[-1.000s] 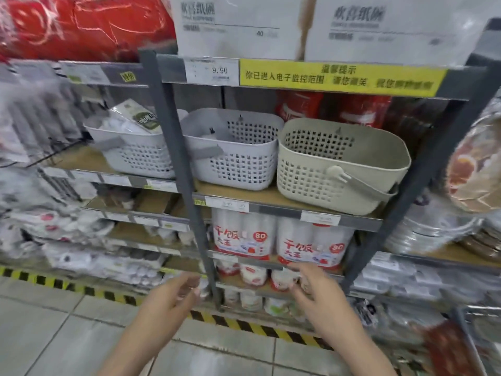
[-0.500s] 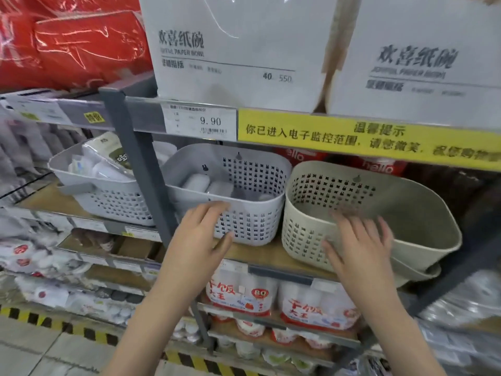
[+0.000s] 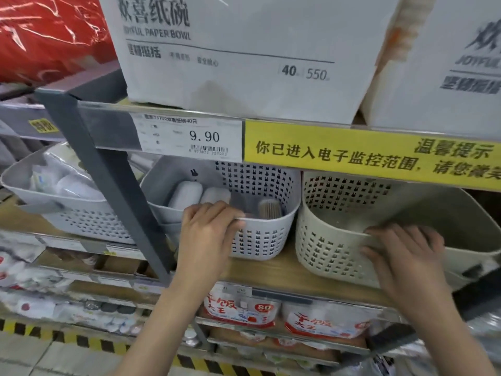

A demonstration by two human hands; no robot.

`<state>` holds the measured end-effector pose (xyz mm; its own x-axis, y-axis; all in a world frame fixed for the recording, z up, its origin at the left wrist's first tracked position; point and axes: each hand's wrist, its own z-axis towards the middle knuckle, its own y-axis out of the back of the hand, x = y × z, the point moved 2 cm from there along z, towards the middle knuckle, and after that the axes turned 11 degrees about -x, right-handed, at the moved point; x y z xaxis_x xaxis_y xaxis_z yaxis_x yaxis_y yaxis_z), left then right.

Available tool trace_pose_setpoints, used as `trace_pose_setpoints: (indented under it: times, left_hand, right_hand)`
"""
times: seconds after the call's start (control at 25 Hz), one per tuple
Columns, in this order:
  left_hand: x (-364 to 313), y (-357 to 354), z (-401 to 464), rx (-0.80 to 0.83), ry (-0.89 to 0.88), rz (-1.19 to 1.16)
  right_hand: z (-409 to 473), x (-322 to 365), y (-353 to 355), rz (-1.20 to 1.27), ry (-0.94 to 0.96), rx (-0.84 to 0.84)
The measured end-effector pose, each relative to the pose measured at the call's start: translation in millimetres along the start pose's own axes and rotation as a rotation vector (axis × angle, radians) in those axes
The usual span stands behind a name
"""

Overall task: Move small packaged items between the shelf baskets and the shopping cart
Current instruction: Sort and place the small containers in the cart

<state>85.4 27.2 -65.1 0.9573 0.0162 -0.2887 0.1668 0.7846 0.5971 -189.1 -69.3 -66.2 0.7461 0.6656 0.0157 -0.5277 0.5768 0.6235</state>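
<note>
Three perforated baskets stand on a wooden shelf. My left hand [image 3: 208, 229] grips the front rim of the middle grey basket [image 3: 260, 240], fingers curled over the edge. Inside that basket lie two pale rounded packs [image 3: 187, 194] and a tub of toothpicks [image 3: 269, 208]. My right hand [image 3: 404, 251] grips the front rim of the beige basket [image 3: 330, 251], whose visible inside looks empty. A third grey basket [image 3: 81, 218] at the left holds white plastic-wrapped packets [image 3: 54, 180]. No shopping cart is in view.
A grey steel upright [image 3: 108, 185] crosses in front of the left and middle baskets. The shelf edge above carries a 9.90 price tag [image 3: 189, 137] and a yellow notice strip [image 3: 379, 156]. White paper-bowl cartons [image 3: 244, 50] sit overhead. Cup packs [image 3: 241, 310] fill the shelf below.
Both hands rose from below the shelf to the baskets and closed over their front rims. The camera moved closer and higher toward the basket shelf.
</note>
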Motion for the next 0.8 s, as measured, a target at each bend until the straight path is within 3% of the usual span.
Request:
trace_pose_setpoints:
  times: [0.28,0.48,0.56,0.68,0.8]
  left_hand:
    - [-23,-14,-2,-0.015,-0.022,-0.131]
    - [-15,-1,-6,0.061,-0.103,-0.165]
    - [6,12,-2,0.077,-0.100,-0.109]
    - [32,29,0,0.056,-0.044,-0.047]
    - [32,31,-6,0.026,-0.003,-0.092]
  right_hand:
    - [1,-18,8,-0.016,-0.117,0.148]
    - [53,45,17,0.354,-0.260,0.174]
    - [83,75,1,0.485,-0.193,0.374]
    - [111,98,-44,0.545,-0.249,0.873]
    - [120,111,-100,0.419,-0.191,1.235]
